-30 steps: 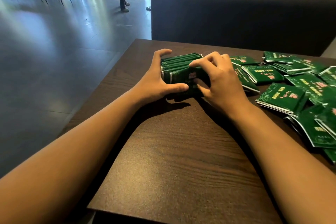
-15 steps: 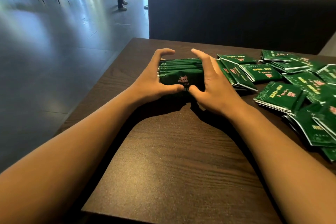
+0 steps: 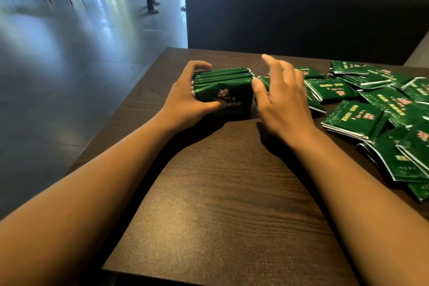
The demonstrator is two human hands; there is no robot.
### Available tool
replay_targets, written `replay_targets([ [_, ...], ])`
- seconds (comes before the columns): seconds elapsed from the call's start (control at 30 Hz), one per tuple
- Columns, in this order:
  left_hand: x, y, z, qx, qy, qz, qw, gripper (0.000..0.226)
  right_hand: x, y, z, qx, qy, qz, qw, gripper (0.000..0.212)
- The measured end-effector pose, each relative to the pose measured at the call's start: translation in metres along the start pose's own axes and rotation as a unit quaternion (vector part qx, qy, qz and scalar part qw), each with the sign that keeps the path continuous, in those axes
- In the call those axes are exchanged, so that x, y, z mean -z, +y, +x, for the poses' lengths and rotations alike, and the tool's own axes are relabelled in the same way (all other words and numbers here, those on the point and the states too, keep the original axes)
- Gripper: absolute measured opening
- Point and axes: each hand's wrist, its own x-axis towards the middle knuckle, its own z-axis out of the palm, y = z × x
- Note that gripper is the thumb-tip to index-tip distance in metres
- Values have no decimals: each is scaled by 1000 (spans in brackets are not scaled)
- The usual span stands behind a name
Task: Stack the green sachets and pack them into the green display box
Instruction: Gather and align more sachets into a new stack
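Left hand (image 3: 185, 97): fingers curled round upright stack of glossy green foil sachets (image 3: 224, 90).
Right hand (image 3: 282, 100): fingers spread, just beside the stack.

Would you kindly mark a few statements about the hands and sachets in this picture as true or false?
1. The left hand grips the sachet stack. True.
2. The right hand pinches a sachet. False: its fingers are spread, holding nothing.
3. Loose sachets lie right of the stack. True.
4. The stack sits inside a display box. False: it rests on the wooden table; no box shows.
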Motion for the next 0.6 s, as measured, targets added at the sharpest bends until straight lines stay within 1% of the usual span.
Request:
replay_targets([
  [0.03,0,0,0,12,6,-1,1000,76,3,3,2,-32,5,-24,999,54],
  [0.07,0,0,1,20,10,-2,1000,76,5,7,2,-66,-7,-52,996,55],
  [0.13,0,2,1,25,14,4,1000,75,6,16,2,-123,-60,-113,984,59],
  [0.23,0,4,0,24,15,13,1000,74,5,26,2,-163,-147,-170,961,60],
  [0.3,0,4,0,25,16,14,999,74,5,26,2,-174,-177,-176,953,55],
  [0.47,0,6,-1,22,12,12,1000,73,9,21,3,-163,-154,-153,962,51],
  [0.6,0,6,0,23,12,12,1000,73,12,18,2,-120,-97,-139,978,50],
])
